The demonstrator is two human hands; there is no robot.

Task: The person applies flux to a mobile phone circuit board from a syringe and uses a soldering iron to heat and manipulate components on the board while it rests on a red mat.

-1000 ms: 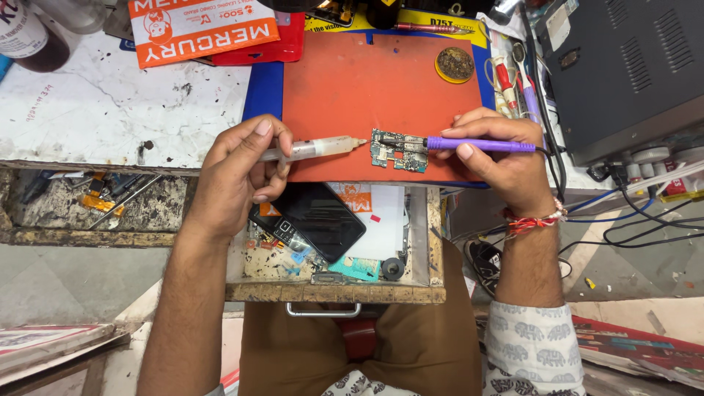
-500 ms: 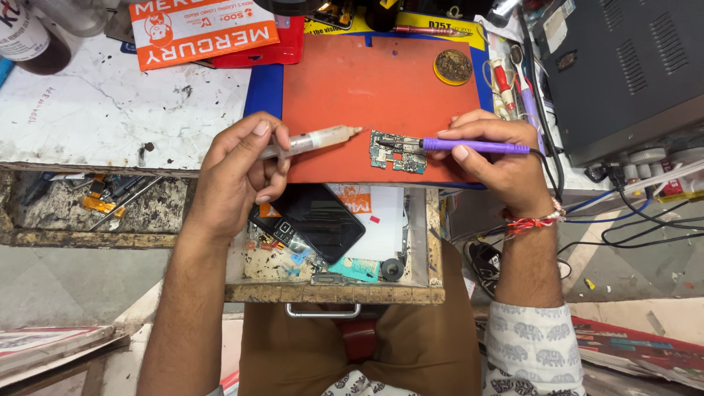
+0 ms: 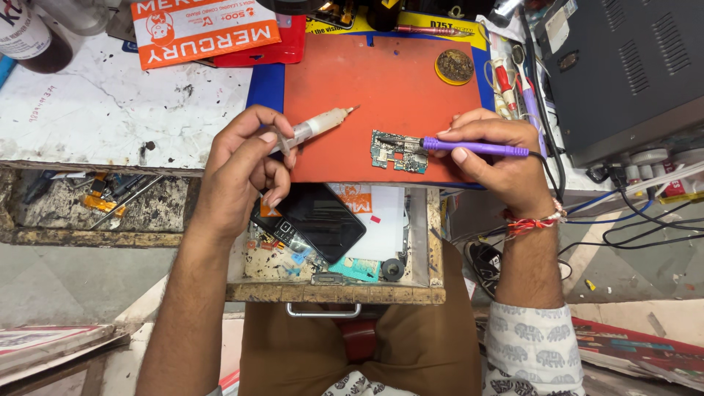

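Circuit board lies just left of right hand, seemingly touching.

Both forearms reach forward from the bottom of the view, the left bare, the right in a patterned sleeve pushed up to mid-forearm with a red-and-white thread band at the wrist. The left hand is curled, back facing up, its grip closed around a syringe between the thumb, index and middle fingers, the tip pointing up and to the right. The right hand lies knuckles-up, thumb and fingers pinched on a purple-handled soldering iron held nearly level, pointing left. The hands are well apart.
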